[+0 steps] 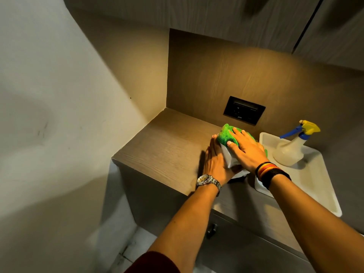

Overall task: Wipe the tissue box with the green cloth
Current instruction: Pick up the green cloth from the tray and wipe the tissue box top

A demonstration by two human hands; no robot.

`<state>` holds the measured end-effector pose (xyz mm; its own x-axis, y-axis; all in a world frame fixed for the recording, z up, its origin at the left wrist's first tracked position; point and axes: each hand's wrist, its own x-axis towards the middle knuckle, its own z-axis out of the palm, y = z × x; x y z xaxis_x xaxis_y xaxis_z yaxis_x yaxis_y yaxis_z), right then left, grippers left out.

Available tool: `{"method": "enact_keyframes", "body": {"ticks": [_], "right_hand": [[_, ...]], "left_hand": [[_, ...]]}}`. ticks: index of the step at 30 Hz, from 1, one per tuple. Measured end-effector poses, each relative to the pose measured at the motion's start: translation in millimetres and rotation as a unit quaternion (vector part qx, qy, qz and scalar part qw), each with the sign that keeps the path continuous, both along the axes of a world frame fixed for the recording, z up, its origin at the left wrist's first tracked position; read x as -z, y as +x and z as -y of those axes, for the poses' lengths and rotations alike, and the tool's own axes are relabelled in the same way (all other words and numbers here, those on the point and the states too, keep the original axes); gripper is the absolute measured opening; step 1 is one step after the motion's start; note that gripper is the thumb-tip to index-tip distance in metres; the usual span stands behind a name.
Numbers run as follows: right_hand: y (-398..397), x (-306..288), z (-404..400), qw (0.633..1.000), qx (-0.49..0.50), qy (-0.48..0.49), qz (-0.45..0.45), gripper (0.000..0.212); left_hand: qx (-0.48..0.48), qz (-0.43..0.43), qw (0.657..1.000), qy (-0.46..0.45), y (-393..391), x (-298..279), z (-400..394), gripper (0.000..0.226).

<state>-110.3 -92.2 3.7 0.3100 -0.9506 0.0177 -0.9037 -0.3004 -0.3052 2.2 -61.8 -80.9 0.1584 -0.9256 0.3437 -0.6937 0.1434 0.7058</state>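
A white tissue box (229, 159) stands on the wooden counter (167, 146), mostly hidden between my hands. My right hand (247, 149) lies flat on top of it, fingers spread, pressing the bunched green cloth (228, 135) onto the box's far end. My left hand (215, 162), with a metal watch at the wrist, is flat against the box's left side and steadies it.
A white tray (319, 178) sits right of the box and holds a clear spray bottle (291, 148) with a blue and yellow head. A black socket panel (244, 110) is set in the back wall. A drawer handle (211, 230) shows below the counter edge.
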Motion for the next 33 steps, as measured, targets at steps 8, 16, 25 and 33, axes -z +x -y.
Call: {"method": "enact_keyframes", "body": {"ticks": [8,16,25,33], "right_hand": [[-3,0,-21,1.0,-0.007,-0.017,-0.009,0.06],[6,-5,9,0.997,0.06,0.034,0.026,0.06],[-23,-3,-27,0.997,-0.014,0.028,0.069,0.063],[17,-15,2,1.0,0.012,0.02,-0.02,0.057]], "left_hand": [[-0.033,-0.021,0.999,0.013,-3,10,-2,0.12],[-0.004,-0.018,0.998,0.057,-3,13,4,0.141],[0.034,-0.033,0.997,0.063,4,10,3,0.137],[0.016,-0.019,0.997,0.066,3,11,4,0.13]]}}
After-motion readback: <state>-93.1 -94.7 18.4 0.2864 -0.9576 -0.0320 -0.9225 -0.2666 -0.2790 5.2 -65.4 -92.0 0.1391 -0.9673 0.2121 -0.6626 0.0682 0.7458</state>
